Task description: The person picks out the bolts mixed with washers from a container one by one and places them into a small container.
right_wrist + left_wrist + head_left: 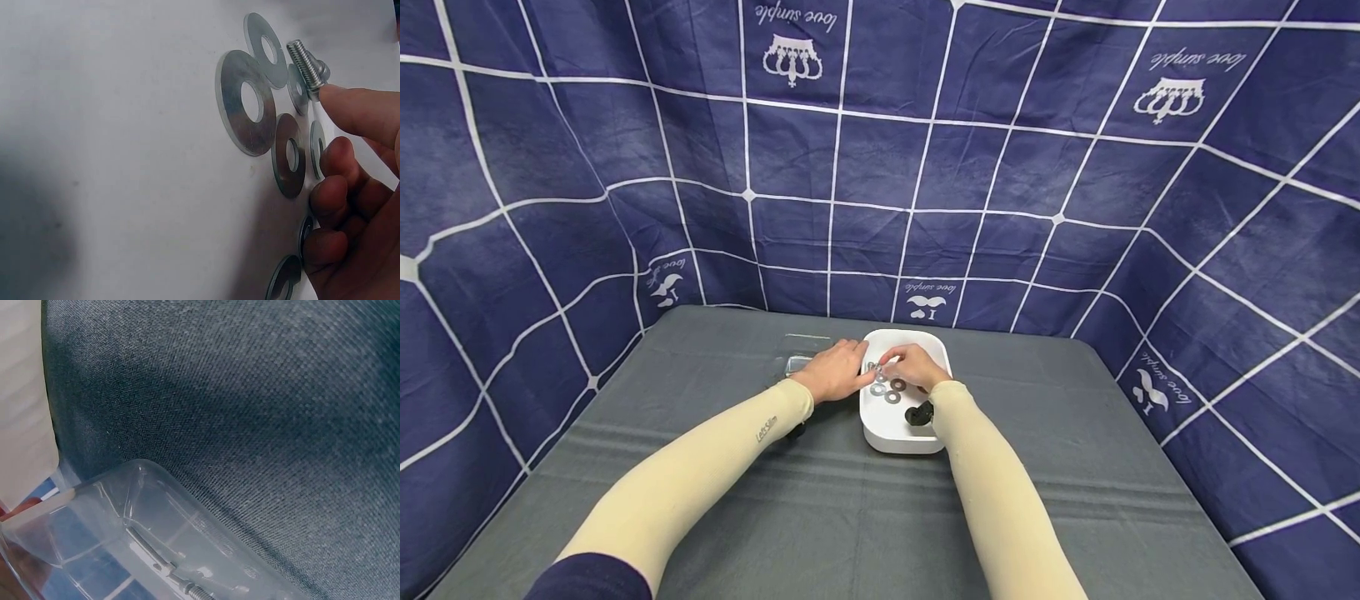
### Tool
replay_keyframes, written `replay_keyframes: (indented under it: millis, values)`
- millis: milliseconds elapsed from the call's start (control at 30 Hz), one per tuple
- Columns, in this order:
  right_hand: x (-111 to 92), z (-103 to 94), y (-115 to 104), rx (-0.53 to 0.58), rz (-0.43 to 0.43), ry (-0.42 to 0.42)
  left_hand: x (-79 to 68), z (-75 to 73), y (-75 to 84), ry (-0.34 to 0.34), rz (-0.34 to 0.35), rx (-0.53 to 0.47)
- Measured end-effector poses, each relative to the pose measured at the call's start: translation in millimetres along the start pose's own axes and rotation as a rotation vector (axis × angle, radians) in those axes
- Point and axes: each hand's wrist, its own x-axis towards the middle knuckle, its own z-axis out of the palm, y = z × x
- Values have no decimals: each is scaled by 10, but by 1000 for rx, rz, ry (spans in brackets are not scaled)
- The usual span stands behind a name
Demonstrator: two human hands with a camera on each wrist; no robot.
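My right hand (916, 367) reaches into a white tray (904, 444). Its fingers are curled, and a fingertip meets a threaded bolt (305, 65) that leans upward. A second screw (322, 70) shows partly behind that bolt. Flat metal washers lie on the tray floor beside the fingers, a large one (232, 103) among them. At the tray's left rim rests my left hand (835, 371), fingers fairly straight, thumb reaching over the rim. Close by it, a clear plastic box (144, 494) holds metal bolts (150, 550).
A grey cloth (865, 517) covers the table. Dark blue curtain (880, 158) with white lines surrounds the back and sides. Under the right wrist sits a black device (917, 414), overlapping the tray in the head view.
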Motion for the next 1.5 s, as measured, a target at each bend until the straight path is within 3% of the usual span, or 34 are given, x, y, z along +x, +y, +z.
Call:
replay_keyframes:
  millis: [300, 533, 1500]
  values:
    - [39, 15, 40, -13, -11, -13, -1, 11, -4, 14, 7, 2]
    - [23, 8, 18, -6, 35, -7, 10, 37, -18, 41, 30, -3]
    - [-36, 17, -42, 60, 59, -19, 24, 73, -23, 49, 8, -16]
